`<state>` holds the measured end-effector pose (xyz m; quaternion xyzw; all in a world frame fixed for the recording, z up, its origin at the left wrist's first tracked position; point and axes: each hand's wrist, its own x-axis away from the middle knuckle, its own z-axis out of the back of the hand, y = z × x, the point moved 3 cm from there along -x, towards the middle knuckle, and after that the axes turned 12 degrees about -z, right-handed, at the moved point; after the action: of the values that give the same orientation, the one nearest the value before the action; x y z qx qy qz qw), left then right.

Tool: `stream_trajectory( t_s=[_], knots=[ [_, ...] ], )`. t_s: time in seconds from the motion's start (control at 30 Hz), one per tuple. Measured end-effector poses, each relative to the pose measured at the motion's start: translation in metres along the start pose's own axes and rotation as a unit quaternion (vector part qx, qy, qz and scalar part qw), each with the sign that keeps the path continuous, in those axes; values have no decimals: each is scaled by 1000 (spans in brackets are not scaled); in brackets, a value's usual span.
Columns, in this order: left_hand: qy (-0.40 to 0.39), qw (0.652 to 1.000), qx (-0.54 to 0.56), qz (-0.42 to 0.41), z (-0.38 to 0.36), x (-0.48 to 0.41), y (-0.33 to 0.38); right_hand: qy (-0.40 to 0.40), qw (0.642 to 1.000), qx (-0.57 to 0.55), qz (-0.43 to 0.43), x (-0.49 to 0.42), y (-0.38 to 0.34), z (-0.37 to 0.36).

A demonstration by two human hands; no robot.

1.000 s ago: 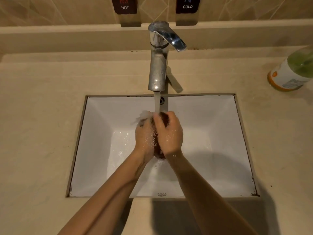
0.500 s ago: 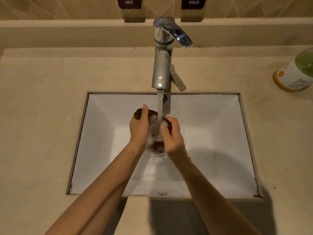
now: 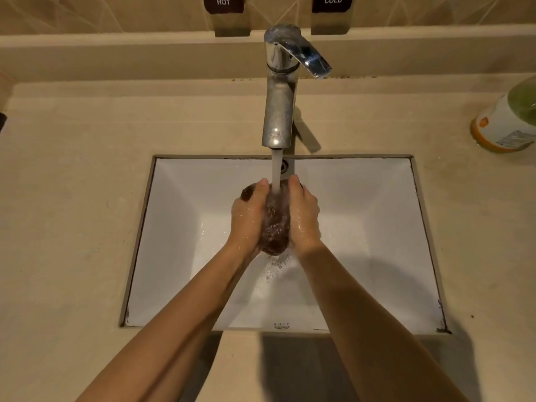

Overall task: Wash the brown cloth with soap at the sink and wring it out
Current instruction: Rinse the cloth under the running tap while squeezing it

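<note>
Right hand [image 3: 304, 219] slid up level with left hand [image 3: 246, 219], both clutching the brown cloth [image 3: 274, 230] mid-frame under the faucet [image 3: 280, 111].

The cloth [image 3: 275, 227] is dark brown, soaked and bunched into a tight oval wad with its long axis running away from the person. It is held above the middle of the sink [image 3: 362, 216], pressed between the left hand [image 3: 248, 219] and the right hand [image 3: 304, 216], so only its top, a bulge at the far left and its near end show. Water [image 3: 276, 169] from the tap [image 3: 280, 111] falls onto its far end, and its surface glistens with thin bubbles. The sink is a white rectangular basin, wet, with foam and droplets on its floor below the cloth.
</note>
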<state>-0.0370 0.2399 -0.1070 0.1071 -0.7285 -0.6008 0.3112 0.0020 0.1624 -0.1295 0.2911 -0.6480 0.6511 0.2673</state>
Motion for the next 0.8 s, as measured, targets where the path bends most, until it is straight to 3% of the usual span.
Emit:
stream_trajectory(
  t_s=[0.13,0.3,0.43,0.53,0.63,0.7,0.8],
  knots=[
    [-17,991,115,68,8,-6,1,-48,999,-7,6,0,-5,3],
    [-75,986,126,74,5,-10,3,-93,996,-6,9,11,-17,9],
    [-154,956,209,137,6,-7,-1,-89,996,30,1,18,-25,2],
    [-213,946,171,175,9,0,-5,-69,992,101,42,14,-32,2],
    [-268,947,55,169,11,0,-6,-74,979,176,74,10,-36,7],
    [-301,938,7,171,9,-2,-5,-122,971,188,84,14,-35,9],
    [-336,926,-35,169,6,-5,-2,-226,967,102,62,11,-33,15]
  ],
)
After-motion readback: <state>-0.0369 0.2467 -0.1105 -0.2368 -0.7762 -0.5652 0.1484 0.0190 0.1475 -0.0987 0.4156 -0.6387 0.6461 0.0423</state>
